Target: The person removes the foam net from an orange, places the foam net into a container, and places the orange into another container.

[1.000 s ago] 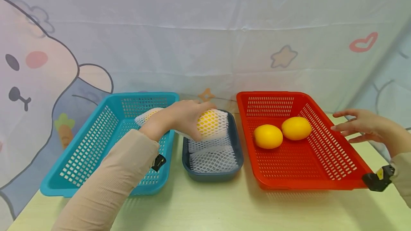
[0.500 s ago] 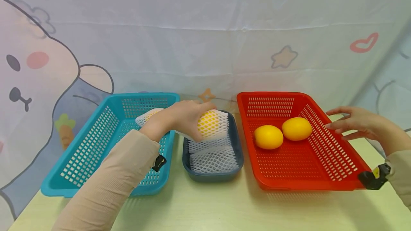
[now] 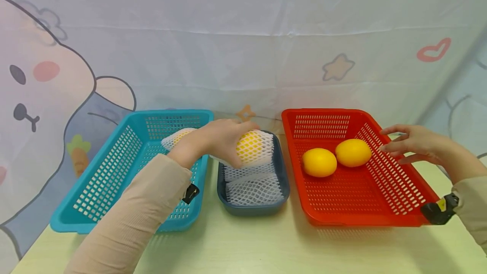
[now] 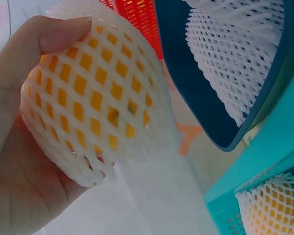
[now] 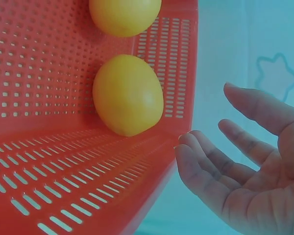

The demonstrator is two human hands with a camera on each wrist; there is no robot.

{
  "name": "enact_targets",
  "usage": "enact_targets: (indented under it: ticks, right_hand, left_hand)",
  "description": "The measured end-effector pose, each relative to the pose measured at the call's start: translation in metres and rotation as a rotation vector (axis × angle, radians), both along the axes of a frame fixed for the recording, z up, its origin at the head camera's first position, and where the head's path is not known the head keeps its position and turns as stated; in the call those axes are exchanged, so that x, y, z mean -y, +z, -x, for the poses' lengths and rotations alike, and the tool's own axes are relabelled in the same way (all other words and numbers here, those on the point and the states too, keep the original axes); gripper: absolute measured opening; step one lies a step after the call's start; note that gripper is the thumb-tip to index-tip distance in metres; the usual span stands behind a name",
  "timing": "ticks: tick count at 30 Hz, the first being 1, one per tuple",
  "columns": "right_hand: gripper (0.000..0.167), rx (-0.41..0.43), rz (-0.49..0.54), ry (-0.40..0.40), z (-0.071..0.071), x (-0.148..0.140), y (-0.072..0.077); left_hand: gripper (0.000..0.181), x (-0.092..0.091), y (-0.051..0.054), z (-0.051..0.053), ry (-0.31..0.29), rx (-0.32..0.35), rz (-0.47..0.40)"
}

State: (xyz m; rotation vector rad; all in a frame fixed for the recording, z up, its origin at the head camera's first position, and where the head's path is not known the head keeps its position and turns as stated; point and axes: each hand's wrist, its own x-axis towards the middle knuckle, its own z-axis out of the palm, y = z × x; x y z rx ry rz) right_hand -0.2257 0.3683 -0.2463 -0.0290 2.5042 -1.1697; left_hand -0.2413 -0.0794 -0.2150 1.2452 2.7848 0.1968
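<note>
The head view showed the pale tabletop (image 3: 243, 244) nearest, then a beige sleeve (image 3: 140, 210) crossing the blue basket (image 3: 110, 176), its wrist hiding part of a second wrapped fruit (image 3: 176, 136) inside. Beyond that sleeve, the left hand (image 3: 220, 138) gripped a netted yellow fruit (image 3: 253, 147) above the back of the dark tray (image 3: 253, 210), which held white foam nets (image 3: 253, 191). The right hand (image 3: 424, 145), fingers loosely spread and holding nothing, hung near the right rim of the red basket (image 3: 361, 219), where two bare yellow fruits (image 3: 318, 162) lay side by side, before a printed cloth (image 3: 243, 62).
</note>
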Motion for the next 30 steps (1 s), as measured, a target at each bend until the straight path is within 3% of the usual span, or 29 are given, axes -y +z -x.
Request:
enact_targets:
  ticks: [30]
  right_hand:
    - [0.06,-0.047,0.057,0.092,0.002,0.036,0.006]
  left_hand:
    - [0.071,-0.001,0.0,0.001,-0.01,0.003,-0.004]
